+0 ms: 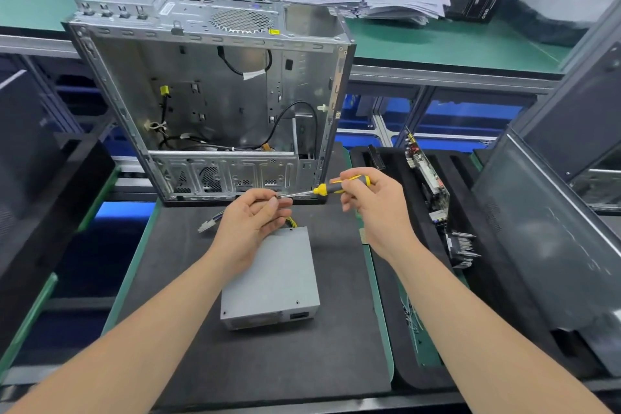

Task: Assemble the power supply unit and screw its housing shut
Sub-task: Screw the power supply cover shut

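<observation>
Two hands meet above the grey power supply unit [272, 282] lying near-centre on the black mat [188, 312], the right hand [369, 202] gripping the handle of the screwdriver [336, 185] while the left hand [255, 222] pinches its tip, likely seating a screw, as the open computer case [228, 175] beyond holds only loose cables [232, 68].

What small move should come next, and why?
Probably lower the screwdriver tip onto the PSU housing. The right hand grips its handle, the left hand pinches the shaft near the tip, both above the PSU; whether anything sits on the tip is hidden.
</observation>
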{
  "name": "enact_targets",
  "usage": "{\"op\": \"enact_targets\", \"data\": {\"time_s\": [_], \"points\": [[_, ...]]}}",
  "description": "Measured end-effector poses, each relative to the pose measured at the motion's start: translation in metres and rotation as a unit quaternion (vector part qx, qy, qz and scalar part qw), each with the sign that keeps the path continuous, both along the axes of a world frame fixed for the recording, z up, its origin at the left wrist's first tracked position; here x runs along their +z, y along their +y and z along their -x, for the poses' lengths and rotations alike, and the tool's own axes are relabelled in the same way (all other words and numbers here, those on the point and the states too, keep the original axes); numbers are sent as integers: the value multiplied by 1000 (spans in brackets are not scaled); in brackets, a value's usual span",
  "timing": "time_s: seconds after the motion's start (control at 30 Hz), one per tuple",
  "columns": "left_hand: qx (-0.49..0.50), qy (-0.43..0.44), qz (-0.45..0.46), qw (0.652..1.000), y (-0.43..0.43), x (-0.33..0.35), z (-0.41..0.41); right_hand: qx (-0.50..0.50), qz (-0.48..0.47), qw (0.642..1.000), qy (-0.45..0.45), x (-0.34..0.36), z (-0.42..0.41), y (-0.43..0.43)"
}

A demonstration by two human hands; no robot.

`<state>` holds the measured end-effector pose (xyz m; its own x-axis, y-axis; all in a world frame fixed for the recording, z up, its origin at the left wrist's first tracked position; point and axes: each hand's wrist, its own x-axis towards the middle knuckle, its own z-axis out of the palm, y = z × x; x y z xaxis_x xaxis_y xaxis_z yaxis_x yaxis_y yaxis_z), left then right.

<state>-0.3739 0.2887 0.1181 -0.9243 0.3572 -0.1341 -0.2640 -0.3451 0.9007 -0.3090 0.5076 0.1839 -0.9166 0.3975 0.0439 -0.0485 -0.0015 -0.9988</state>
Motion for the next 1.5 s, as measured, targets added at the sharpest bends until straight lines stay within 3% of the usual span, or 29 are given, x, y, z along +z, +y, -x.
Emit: {"op": "enact_targets", "data": {"time_s": [0.3,0.43,0.6,0.73,0.97,1.5], "points": [[9,53,56,997,4,1,-6,22,-7,999,27,-2,-3,4],[6,103,116,988,0,0,-5,75,-65,993,58,4,-6,5],[-4,244,314,918,-7,1,-2,79,-105,989,66,17,-2,2],[-2,318,387,866,-7,3,0,109,-233,963,76,28,3,-14],[-54,324,432,840,-3,3,5,139,-374,916,47,33,14,-31],[-92,324,484,808,-3,0,7,157,-418,895,25,32,17,-35]]}}
